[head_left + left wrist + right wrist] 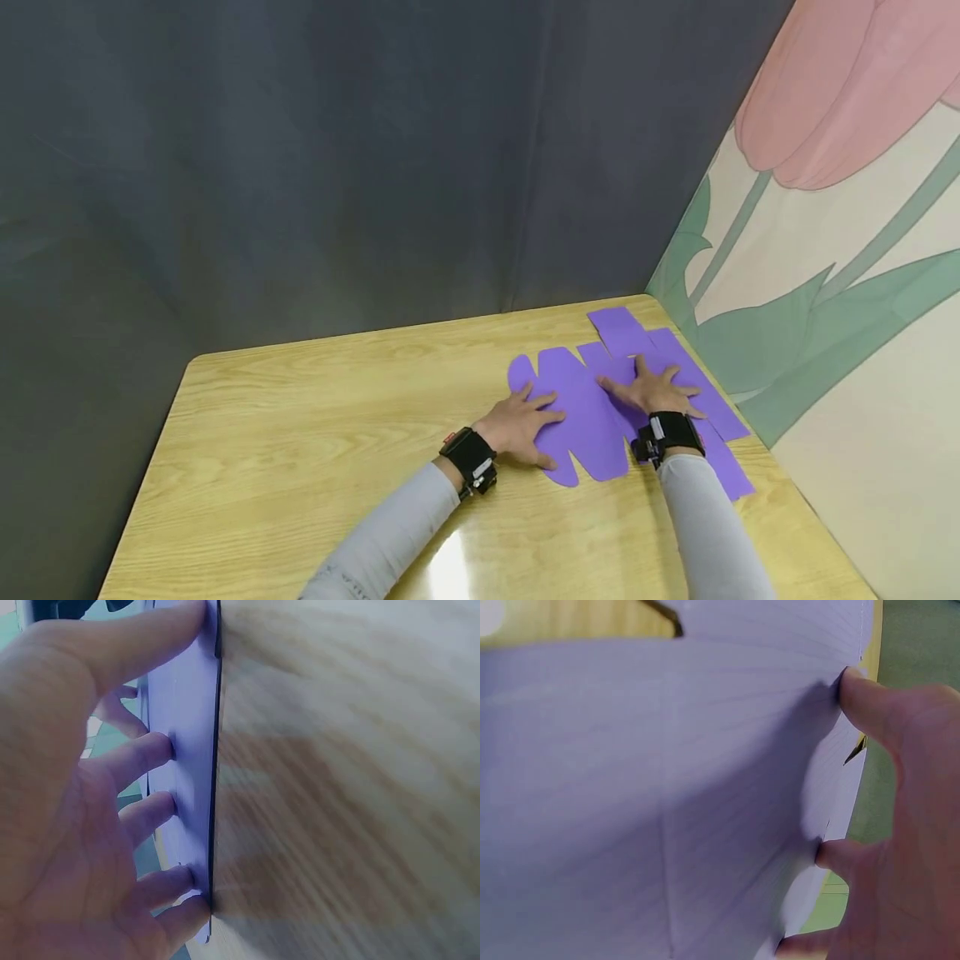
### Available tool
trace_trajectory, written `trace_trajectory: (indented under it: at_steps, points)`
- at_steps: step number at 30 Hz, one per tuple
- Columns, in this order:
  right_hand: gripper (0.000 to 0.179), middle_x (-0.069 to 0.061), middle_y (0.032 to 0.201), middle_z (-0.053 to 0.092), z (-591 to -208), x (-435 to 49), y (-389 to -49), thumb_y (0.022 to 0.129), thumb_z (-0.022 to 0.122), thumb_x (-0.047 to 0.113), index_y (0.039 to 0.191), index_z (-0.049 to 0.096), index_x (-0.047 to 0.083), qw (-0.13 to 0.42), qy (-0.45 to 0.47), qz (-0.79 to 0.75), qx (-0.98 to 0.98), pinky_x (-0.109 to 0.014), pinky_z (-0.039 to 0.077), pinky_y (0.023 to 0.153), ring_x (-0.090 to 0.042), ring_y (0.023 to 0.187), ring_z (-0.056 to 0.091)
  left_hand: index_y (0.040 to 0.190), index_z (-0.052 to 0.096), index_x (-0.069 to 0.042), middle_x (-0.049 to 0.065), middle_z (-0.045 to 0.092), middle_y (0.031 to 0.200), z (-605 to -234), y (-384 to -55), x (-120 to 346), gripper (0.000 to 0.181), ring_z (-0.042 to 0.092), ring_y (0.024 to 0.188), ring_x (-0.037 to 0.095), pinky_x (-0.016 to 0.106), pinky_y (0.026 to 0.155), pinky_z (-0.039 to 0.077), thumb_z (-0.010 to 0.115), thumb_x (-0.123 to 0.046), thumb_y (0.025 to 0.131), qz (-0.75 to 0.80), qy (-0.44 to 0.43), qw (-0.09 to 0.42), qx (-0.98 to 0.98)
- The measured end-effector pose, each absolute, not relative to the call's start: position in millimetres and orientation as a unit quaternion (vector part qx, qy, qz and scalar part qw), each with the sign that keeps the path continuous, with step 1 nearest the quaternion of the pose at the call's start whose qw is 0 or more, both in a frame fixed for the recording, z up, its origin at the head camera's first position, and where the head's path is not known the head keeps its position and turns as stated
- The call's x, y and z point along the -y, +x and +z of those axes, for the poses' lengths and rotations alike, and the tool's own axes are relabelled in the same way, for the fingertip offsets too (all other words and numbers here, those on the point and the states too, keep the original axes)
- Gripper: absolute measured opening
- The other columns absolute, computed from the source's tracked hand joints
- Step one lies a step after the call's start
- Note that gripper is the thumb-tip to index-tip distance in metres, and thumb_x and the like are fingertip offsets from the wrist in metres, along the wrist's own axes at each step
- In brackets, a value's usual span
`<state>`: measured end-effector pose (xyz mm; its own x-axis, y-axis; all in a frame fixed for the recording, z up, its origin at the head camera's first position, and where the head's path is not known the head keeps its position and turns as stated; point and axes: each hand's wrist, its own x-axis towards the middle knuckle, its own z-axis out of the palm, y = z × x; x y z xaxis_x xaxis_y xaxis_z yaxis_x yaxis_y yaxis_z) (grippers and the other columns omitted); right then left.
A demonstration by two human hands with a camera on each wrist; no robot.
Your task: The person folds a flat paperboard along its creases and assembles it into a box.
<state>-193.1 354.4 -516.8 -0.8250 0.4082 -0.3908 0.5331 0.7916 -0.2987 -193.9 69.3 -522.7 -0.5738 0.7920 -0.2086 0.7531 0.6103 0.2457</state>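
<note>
A flat purple cut-out sheet (585, 433), shaped like an unfolded box with notches and rounded flaps, lies on the wooden table. My left hand (520, 425) rests on its rounded left end with fingers spread. In the left wrist view, the fingertips of the left hand (67, 802) touch the sheet (196, 765) close to its edge. Farther right, my right hand (654, 390) spreads its fingers over the sheet's right part. A straight crease runs down the sheet (592, 787) in the right wrist view, where fingertips of the right hand (922, 810) press on it.
The wooden table (300, 450) extends left and toward me. A dark curtain (360, 167) hangs along its back edge. On the right, a wall with painted tulips (817, 317) runs beside the table, close to the sheet's right edge.
</note>
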Motion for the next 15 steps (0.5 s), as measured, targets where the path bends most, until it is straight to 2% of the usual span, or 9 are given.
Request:
trace_trajectory:
  at_steps: [8, 15]
  points:
    - [0.119, -0.043, 0.167, -0.018, -511, -344, -195, 0.087, 0.05, 0.092, 0.173, 0.001, 0.025, 0.157, 0.23, -0.188, -0.942, -0.103, 0.013, 0.093, -0.087, 0.137, -0.013, 0.162, 0.047, -0.034, -0.003, 0.027, 0.177, -520, -187, -59, 0.087, 0.014, 0.164, 0.045, 0.06, 0.124, 0.039, 0.078, -0.066, 0.088, 0.094, 0.42, 0.148, -0.891]
    - [0.119, -0.042, 0.167, -0.019, -513, -340, -200, 0.087, 0.048, 0.093, 0.173, 0.0, 0.025, 0.165, 0.212, -0.18, -0.946, -0.103, 0.011, 0.094, -0.086, 0.138, -0.014, 0.162, 0.048, -0.031, 0.0, 0.028, 0.177, -517, -178, -55, 0.085, 0.018, 0.162, 0.049, 0.064, 0.121, 0.041, 0.078, -0.063, 0.09, 0.098, 0.412, 0.144, -0.894]
